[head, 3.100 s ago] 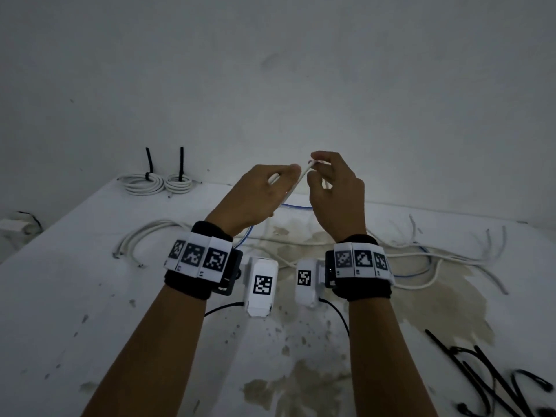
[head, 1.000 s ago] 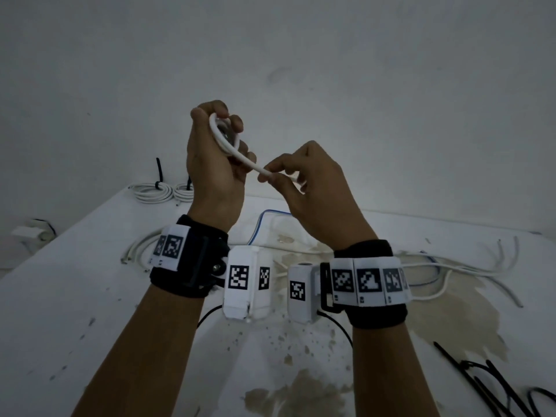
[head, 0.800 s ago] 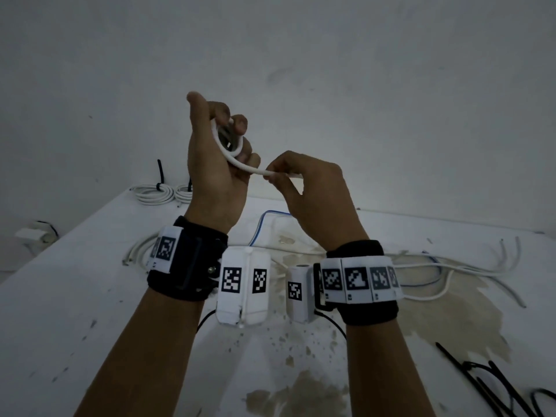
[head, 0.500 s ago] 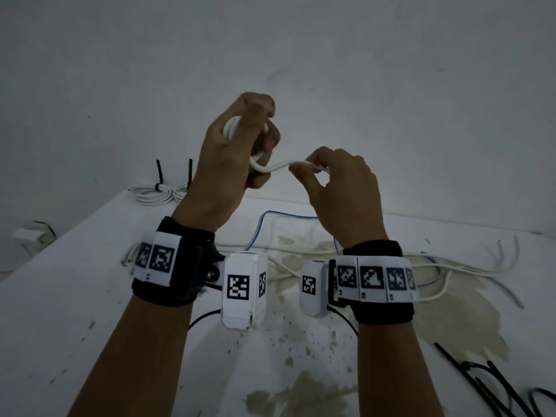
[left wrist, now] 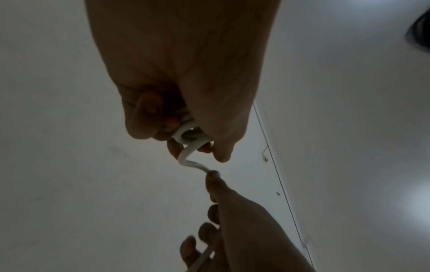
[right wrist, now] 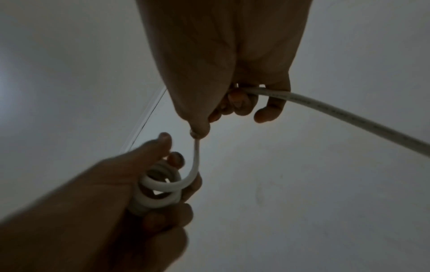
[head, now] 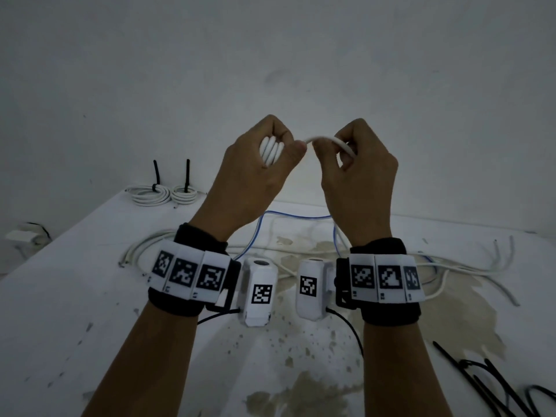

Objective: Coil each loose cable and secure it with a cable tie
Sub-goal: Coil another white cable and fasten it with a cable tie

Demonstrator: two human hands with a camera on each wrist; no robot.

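Both hands are raised above the table. My left hand (head: 270, 152) grips a small tight coil of white cable (head: 270, 150), its loops wound round the fingers; the coil (right wrist: 160, 185) shows several turns in the right wrist view. From the coil a short run of the same cable (left wrist: 189, 157) crosses to my right hand (head: 340, 145), which pinches it between thumb and fingers. The free length of cable (right wrist: 344, 114) runs off to the right past that hand. Black cable ties (head: 493, 386) lie on the table at the front right.
Two coiled, tied white cables (head: 162, 194) sit at the table's back left. Loose white cables (head: 451, 266) and a blue cable (head: 288, 216) sprawl across the stained white table (head: 75, 296). A wall stands right behind the table.
Another turn of cable has gone round my left hand, which has rolled so the coil faces me. Both hands have come level and closer together; the right hand moved up the cable.
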